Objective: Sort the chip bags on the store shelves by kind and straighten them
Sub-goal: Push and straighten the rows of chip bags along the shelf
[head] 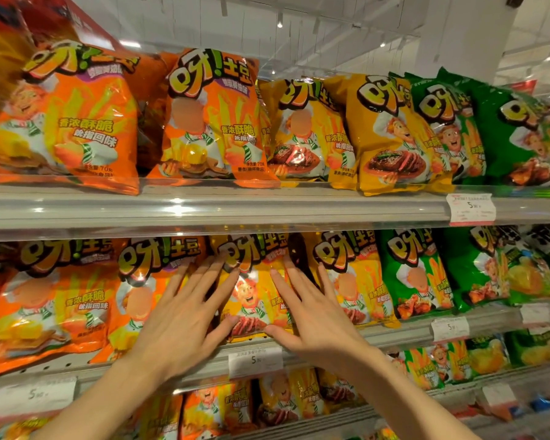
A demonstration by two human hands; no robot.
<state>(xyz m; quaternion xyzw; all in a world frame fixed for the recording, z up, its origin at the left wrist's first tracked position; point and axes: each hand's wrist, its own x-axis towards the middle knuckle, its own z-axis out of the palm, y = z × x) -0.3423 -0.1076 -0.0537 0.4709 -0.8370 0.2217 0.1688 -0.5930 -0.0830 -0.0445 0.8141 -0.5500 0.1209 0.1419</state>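
Note:
On the middle shelf a yellow chip bag (254,290) stands upright between an orange bag (140,290) on its left and another yellow bag (353,281) on its right. My left hand (185,315) lies flat with straight, spread fingers against the yellow bag's left side. My right hand (311,312) does the same on its right side. Both thumbs touch the bag's lower edge. Neither hand curls round anything.
The top shelf (223,208) carries orange bags (210,122), yellow bags (391,134) and green bags (521,134) from left to right. Green bags (413,274) fill the middle shelf's right end. Price tags (254,362) hang on the rails. A lower shelf holds mixed bags (283,404).

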